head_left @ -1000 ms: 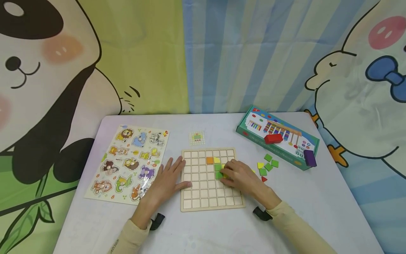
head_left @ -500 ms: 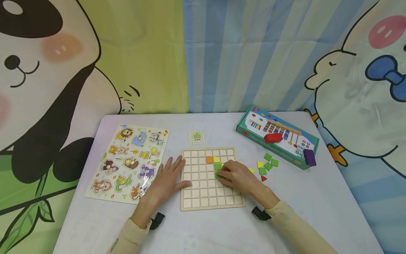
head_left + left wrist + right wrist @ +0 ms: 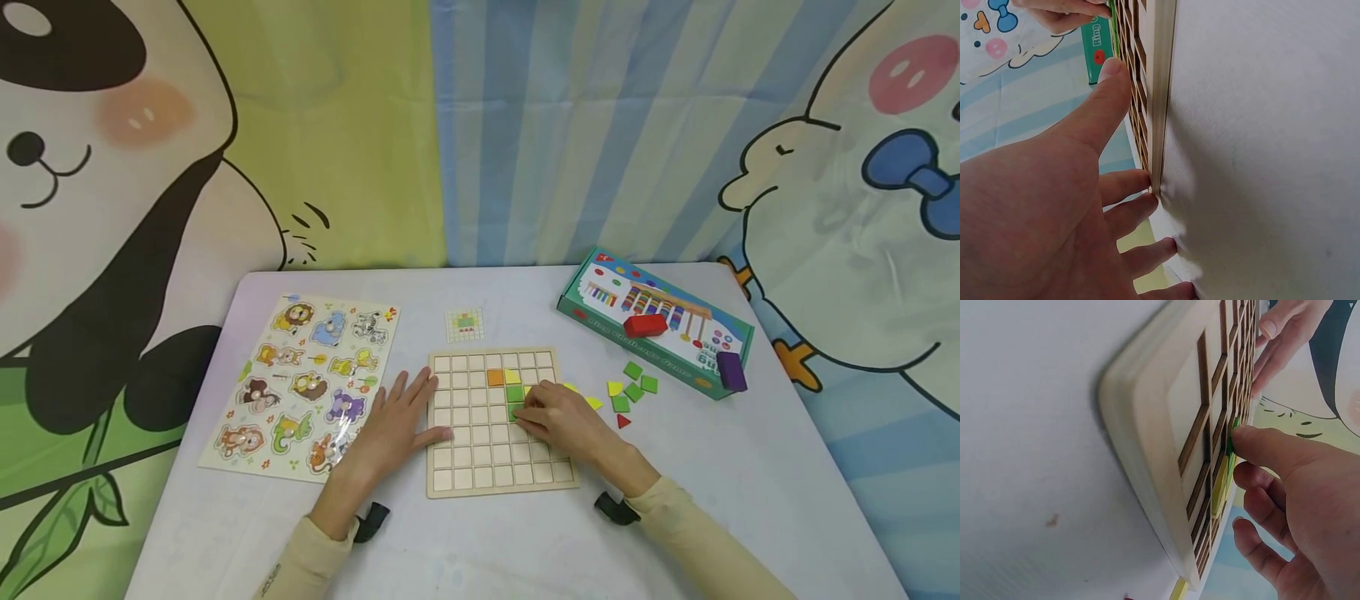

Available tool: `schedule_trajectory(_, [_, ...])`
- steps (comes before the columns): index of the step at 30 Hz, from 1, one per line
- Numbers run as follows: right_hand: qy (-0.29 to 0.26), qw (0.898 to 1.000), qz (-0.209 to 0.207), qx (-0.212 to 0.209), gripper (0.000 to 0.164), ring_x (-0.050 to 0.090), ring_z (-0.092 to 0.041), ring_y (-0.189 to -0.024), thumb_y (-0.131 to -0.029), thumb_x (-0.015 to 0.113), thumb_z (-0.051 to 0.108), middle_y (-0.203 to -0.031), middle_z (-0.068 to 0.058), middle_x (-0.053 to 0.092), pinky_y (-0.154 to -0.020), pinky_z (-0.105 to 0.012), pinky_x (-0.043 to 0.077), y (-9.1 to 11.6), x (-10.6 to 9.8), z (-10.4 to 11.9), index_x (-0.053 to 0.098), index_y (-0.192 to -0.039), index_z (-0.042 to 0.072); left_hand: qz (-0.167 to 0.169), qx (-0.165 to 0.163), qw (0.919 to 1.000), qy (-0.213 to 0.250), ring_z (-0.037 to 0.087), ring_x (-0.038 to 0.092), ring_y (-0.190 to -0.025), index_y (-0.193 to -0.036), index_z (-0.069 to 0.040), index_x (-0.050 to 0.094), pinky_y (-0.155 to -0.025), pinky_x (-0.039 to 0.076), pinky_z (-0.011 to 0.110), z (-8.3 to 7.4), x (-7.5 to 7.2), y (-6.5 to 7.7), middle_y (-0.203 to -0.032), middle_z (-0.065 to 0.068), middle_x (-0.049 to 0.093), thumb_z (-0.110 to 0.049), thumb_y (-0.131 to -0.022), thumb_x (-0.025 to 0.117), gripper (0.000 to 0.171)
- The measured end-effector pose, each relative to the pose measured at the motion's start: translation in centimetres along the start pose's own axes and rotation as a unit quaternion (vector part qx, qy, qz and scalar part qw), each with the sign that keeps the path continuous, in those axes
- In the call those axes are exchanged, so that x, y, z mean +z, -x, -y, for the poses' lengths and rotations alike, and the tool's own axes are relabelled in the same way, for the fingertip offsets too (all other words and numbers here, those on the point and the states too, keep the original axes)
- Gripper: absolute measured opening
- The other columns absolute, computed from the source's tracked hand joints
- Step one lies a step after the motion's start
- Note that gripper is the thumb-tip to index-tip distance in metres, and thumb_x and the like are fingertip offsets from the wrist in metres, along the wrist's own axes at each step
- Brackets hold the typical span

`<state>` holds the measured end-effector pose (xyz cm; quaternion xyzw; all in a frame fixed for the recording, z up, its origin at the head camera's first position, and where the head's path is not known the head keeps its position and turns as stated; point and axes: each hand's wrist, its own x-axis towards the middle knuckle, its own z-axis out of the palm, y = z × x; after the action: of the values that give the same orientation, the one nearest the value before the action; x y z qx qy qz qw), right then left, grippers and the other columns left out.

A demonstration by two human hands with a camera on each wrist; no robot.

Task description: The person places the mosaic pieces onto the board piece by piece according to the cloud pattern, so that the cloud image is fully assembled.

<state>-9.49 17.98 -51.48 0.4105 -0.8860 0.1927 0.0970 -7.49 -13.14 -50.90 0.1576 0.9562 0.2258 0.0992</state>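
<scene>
A square wooden grid board lies on the table, several coloured tiles set in its upper right part. My left hand rests along its left edge, fingers spread and nearly straight; the left wrist view has the thumb over the grid and fingertips beside the rim. Over the board's right half, my right hand pinches a green square tile at its cell. Its thumb is against the green in the right wrist view, the other fingers bent. An orange tile and a yellow one sit above.
Loose green tiles, yellow pieces and a red triangle lie right of the board. Behind them stands a green game box bearing a red block and a purple block. A pattern card and an animal sheet lie nearby.
My right hand has shifted slightly left and its fingers have drawn in over the green tile, covering more of it. The left hand stays in place.
</scene>
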Motion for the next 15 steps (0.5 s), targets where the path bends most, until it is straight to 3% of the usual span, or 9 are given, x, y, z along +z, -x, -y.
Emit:
schedule_trajectory(7, [-0.005, 1.000, 0.006, 0.003, 0.014, 0.058, -0.011, -0.083, -0.084, 0.084, 0.019, -0.090, 0.003, 0.067, -0.071, -0.025, 0.053, 0.2, -0.5, 0.1, 0.083, -0.097, 0.014, 0.003, -0.002, 1.0000, -0.004, 0.044, 0.016, -0.156, -0.160, -0.012, 0.031, -0.122, 0.015, 0.070, 0.0, 0.1, 0.0, -0.169, 0.010, 0.023, -0.056, -0.089, 0.070, 0.092])
schedule_trajectory(11, [-0.014, 1.000, -0.017, 0.012, 0.015, 0.059, -0.011, -0.085, -0.083, 0.085, 0.016, -0.092, 0.002, 0.067, -0.070, -0.025, 0.054, 0.9, -1.2, -0.7, 0.082, -0.097, 0.011, 0.003, -0.001, 1.0000, -0.002, 0.044, 0.016, -0.155, -0.160, -0.012, 0.032, -0.122, 0.015, 0.070, 0.0, 0.0, 0.0, -0.169, 0.010, 0.024, -0.056, -0.089, 0.071, 0.092])
schedule_trajectory(15, [0.004, 0.998, -0.046, 0.048, 0.016, 0.059, -0.011, -0.085, -0.082, 0.086, 0.013, -0.093, 0.000, 0.067, -0.068, -0.027, 0.055, 2.2, -2.6, -2.5, 0.081, -0.097, 0.009, 0.001, -0.003, 1.0000, 0.000, 0.043, 0.016, -0.156, -0.160, -0.012, 0.032, -0.122, 0.015, 0.069, -0.1, 0.0, 0.0, -0.169, 0.009, 0.024, -0.056, -0.089, 0.070, 0.092])
